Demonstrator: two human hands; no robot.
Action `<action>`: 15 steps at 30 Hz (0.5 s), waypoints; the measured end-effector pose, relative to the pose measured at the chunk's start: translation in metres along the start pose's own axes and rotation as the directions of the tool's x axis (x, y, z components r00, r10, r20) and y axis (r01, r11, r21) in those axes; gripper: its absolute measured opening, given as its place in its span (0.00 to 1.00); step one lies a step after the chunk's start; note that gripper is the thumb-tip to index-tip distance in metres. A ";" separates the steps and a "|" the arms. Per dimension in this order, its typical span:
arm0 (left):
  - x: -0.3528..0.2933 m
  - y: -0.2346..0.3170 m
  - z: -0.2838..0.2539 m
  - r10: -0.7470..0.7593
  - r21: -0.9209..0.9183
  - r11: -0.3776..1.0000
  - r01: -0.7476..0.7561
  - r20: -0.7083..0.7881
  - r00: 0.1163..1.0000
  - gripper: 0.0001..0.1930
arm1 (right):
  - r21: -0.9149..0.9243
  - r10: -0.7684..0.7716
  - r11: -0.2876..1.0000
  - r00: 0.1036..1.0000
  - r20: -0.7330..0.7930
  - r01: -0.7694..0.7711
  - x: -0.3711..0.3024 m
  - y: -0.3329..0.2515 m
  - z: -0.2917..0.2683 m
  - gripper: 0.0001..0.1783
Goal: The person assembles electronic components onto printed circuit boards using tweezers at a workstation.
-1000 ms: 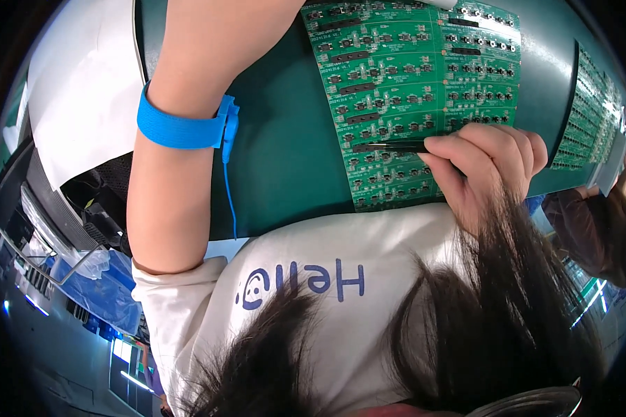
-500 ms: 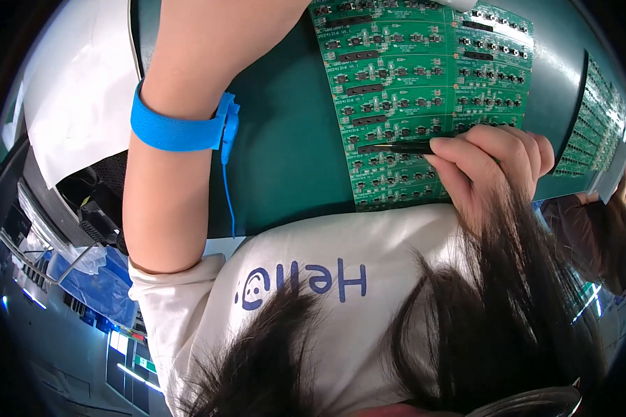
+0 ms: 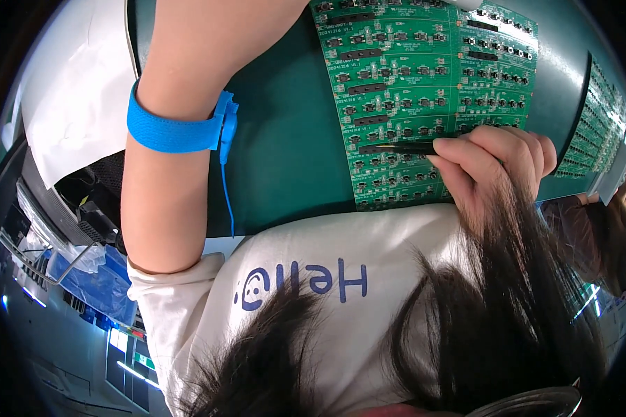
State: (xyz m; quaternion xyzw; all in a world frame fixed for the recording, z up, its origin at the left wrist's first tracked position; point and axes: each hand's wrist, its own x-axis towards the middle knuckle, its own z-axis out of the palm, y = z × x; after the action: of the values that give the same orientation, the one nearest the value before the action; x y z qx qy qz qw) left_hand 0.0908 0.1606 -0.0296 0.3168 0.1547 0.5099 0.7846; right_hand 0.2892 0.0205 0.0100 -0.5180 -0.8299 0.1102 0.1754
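Note:
My right hand (image 3: 502,161) is closed around slim black tweezers (image 3: 416,147), which point left. Their fine tip lies at a small black strip part (image 3: 368,149) on a green circuit board panel (image 3: 421,90). Rows of small black components and several similar black strips cover this panel. At the top left, my left hand (image 3: 233,24) reaches up past the picture's edge, so its fingers are hidden. Around that wrist runs a blue wrist strap (image 3: 174,132) with a thin blue cord. A whitish rounded thing (image 3: 468,3) at the top edge overlaps the panel; I cannot make out what it is.
The panel rests on a dark green table mat (image 3: 285,139). Another green circuit board panel (image 3: 595,118) is at the far right, with a person (image 3: 591,236) beyond it. White sheet material (image 3: 76,90) and a dark bag-like item (image 3: 94,201) are at the left.
The tweezers and my right hand have shifted only slightly, the tip staying at the same black strip. My left forearm has moved a little to the left.

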 end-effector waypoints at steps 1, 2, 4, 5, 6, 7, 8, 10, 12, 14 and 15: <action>0.000 0.000 -0.001 0.005 0.027 1.000 -0.005 0.005 1.000 0.13 | 0.001 0.000 1.000 1.000 0.000 0.000 0.000 0.000 0.001 0.20; 0.000 0.001 0.000 0.009 0.054 0.999 -0.010 0.010 1.000 0.13 | 0.003 0.001 1.000 1.000 -0.011 -0.001 -0.001 0.001 0.001 0.20; 0.000 0.001 -0.001 0.018 0.107 0.994 -0.020 0.020 1.000 0.13 | 0.005 0.002 1.000 1.000 -0.022 -0.002 -0.001 0.000 0.002 0.20; 0.000 0.001 -0.001 0.023 0.133 0.991 -0.026 0.025 0.999 0.13 | 0.004 0.002 1.000 1.000 -0.018 -0.002 0.000 0.000 0.001 0.20; 0.000 0.002 -0.002 0.028 0.159 0.987 -0.032 0.031 0.999 0.13 | 0.003 0.002 1.000 1.000 -0.014 -0.002 0.000 -0.001 0.001 0.20; 0.000 0.002 -0.002 0.031 0.188 0.982 -0.037 0.035 0.999 0.13 | 0.005 0.001 1.000 1.000 -0.015 -0.001 0.001 0.000 0.001 0.20; 0.000 0.002 -0.003 0.034 0.216 0.975 -0.042 0.039 0.999 0.13 | 0.003 -0.002 1.000 1.000 -0.011 0.002 0.001 0.000 0.001 0.20; 0.000 0.003 -0.003 0.041 0.267 0.962 -0.053 0.050 0.998 0.13 | -0.001 -0.005 1.000 1.000 -0.006 0.005 0.001 0.001 0.002 0.20; 0.000 0.004 -0.003 0.049 0.314 0.947 -0.066 0.064 0.997 0.13 | 0.001 -0.014 1.000 1.000 -0.020 0.014 0.000 0.001 0.001 0.19; 0.000 0.005 -0.004 0.055 0.367 0.927 -0.079 0.074 0.996 0.13 | 0.005 -0.015 1.000 1.000 -0.011 0.015 0.000 0.002 0.001 0.20; -0.001 0.006 -0.004 0.058 0.392 0.916 -0.085 0.080 0.995 0.13 | 0.007 -0.015 1.000 1.000 -0.004 0.015 0.000 0.002 0.001 0.20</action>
State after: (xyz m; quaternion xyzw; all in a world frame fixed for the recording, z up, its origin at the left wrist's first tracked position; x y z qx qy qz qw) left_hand 0.0840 0.1629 -0.0287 0.4909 0.2166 0.4858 0.6900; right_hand 0.2907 0.0218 0.0088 -0.5112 -0.8332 0.1106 0.1795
